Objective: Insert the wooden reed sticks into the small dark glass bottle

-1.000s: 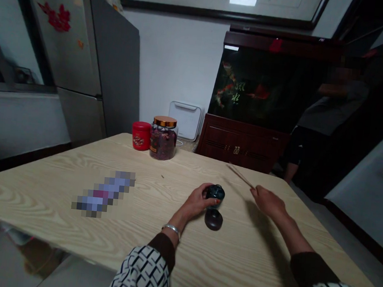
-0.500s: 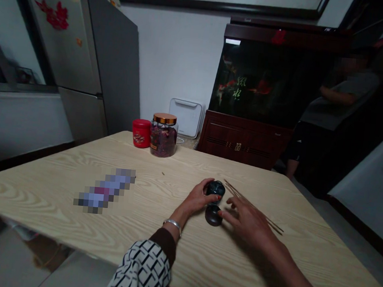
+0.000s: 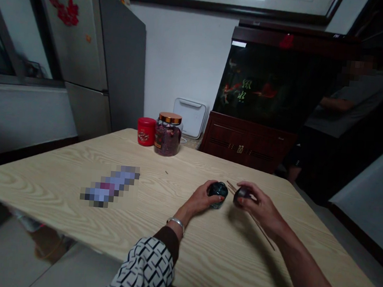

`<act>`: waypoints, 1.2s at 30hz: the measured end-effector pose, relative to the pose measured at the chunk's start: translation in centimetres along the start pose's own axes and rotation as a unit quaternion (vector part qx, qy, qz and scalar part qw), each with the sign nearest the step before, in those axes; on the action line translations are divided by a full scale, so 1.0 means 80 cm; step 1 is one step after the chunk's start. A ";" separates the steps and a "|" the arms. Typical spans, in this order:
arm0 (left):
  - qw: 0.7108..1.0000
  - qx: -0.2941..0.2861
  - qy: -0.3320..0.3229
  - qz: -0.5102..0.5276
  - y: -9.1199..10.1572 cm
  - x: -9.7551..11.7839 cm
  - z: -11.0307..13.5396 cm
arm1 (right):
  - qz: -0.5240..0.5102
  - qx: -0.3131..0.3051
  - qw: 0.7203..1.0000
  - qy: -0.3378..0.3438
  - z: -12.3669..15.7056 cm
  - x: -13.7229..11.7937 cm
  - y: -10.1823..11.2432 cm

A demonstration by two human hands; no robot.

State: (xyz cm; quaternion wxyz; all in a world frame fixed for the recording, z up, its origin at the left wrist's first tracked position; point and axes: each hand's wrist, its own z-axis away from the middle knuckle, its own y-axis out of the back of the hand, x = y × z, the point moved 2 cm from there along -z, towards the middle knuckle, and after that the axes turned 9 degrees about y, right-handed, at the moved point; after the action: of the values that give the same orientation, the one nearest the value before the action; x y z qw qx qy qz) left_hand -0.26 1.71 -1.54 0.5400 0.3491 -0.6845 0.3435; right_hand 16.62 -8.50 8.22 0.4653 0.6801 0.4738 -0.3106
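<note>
My left hand (image 3: 206, 195) is closed around a small dark teal, glossy jar (image 3: 218, 189) that stands on the wooden table (image 3: 158, 221). In my right hand (image 3: 260, 206), held a little above the tabletop, is a dark brown round piece, like a lid or small base (image 3: 241, 196); the fingers grip it by its edge. Beneath and behind that hand lie thin brown sticks (image 3: 264, 235), partly covered by it. The jar and the round piece are apart.
A red canister (image 3: 146, 132) and a clear jar with a copper-coloured lid (image 3: 168, 134) stand at the table's back. A blurred-out flat object (image 3: 114, 186) lies on the left. Beyond the table are a fish tank (image 3: 270, 88), a refrigerator (image 3: 124, 66) and a person (image 3: 345, 103).
My right hand has taken hold of the dark round piece and lifted it from the table, up and to the right. My left hand stays on the jar. The view has shifted slightly.
</note>
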 end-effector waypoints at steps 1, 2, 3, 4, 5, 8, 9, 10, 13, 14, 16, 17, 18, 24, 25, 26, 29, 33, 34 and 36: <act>1.000 0.001 0.001 -0.002 0.000 0.001 0.000 | -0.066 0.047 0.997 0.000 -0.014 -0.002 0.002; 1.000 0.002 0.001 -0.005 0.000 0.002 0.001 | -0.111 0.091 0.990 0.006 -0.027 -0.003 0.001; 1.000 0.005 -0.001 -0.007 0.000 0.003 0.001 | -0.130 0.123 0.984 0.016 -0.041 -0.002 -0.004; 1.000 0.005 -0.004 -0.007 0.000 0.004 0.002 | -0.126 0.141 0.982 0.025 -0.053 0.001 -0.011; 1.000 0.004 -0.006 -0.006 -0.001 0.005 0.002 | -0.108 0.146 0.983 0.033 -0.064 0.005 -0.019; 1.000 -0.005 -0.009 0.007 -0.001 0.004 0.001 | -0.033 0.119 0.991 0.047 -0.082 0.022 -0.042; 1.000 -0.009 -0.009 0.014 -0.001 0.003 0.000 | -0.015 0.103 0.993 0.053 -0.083 0.027 -0.048; 1.000 -0.012 -0.011 0.020 -0.001 0.001 -0.001 | -0.002 0.083 0.995 0.059 -0.082 0.032 -0.052; 0.999 -0.013 -0.017 0.031 -0.001 0.000 -0.002 | 0.026 0.032 0.996 0.080 -0.073 0.039 -0.057; 0.999 -0.013 -0.018 0.031 -0.001 0.001 -0.001 | 0.038 0.021 0.995 0.088 -0.069 0.040 -0.056; 0.999 -0.012 -0.017 0.031 -0.002 0.004 0.000 | 0.069 -0.006 0.993 0.094 -0.065 0.038 -0.050; 0.999 -0.014 -0.015 0.033 -0.002 0.005 0.001 | 0.091 -0.027 0.991 0.092 -0.065 0.036 -0.046; 0.999 -0.015 -0.013 0.038 -0.003 0.006 0.002 | 0.118 -0.053 0.988 0.090 -0.066 0.034 -0.042; 0.998 -0.021 -0.011 0.053 -0.004 0.009 0.001 | 0.280 -0.222 0.926 0.124 -0.091 0.002 -0.017; 0.998 -0.024 -0.010 0.056 -0.004 0.008 0.001 | 0.298 -0.243 0.915 0.122 -0.096 -0.005 -0.015; 0.998 -0.026 -0.011 0.058 -0.004 0.008 0.001 | 0.316 -0.263 0.904 0.116 -0.101 -0.012 -0.014; 0.998 -0.028 -0.015 0.056 -0.002 0.006 0.000 | 0.374 -0.303 0.871 0.094 -0.114 -0.031 -0.017; 0.998 -0.032 -0.011 0.053 -0.001 0.005 0.000 | 0.460 -0.314 0.828 0.067 -0.126 -0.046 -0.028; 0.998 -0.030 -0.011 0.052 -0.001 0.005 0.000 | 0.477 -0.311 0.819 0.063 -0.128 -0.048 -0.029; 0.998 -0.029 -0.009 0.051 -0.002 0.005 0.000 | 0.496 -0.308 0.810 0.060 -0.130 -0.050 -0.032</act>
State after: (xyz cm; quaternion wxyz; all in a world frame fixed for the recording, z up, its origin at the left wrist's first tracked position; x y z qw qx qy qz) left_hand -0.19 1.62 -1.12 0.5254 0.3013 -0.7157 0.3477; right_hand 12.64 0.06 14.69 0.7120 0.6608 0.1698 0.1661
